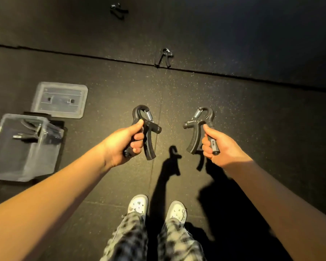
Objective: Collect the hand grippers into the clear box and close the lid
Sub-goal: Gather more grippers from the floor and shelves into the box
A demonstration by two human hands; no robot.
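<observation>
I stand on a dark speckled floor and hold one black hand gripper in each hand. My left hand (126,142) grips one handle of a hand gripper (149,127) with a steel spring on top. My right hand (217,146) grips one handle of a second hand gripper (197,127). The clear box (11,162) stands open on the floor at the left, with at least one black hand gripper (29,130) inside. Its clear lid (59,99) lies flat just beyond it. Two more hand grippers lie on the floor ahead, one near (164,58) and one far (119,12).
A seam (233,74) between floor mats runs across the view beneath the nearer loose gripper. My two white shoes (156,208) and checked trousers show at the bottom centre. My arms cast dark shadows on the floor between them.
</observation>
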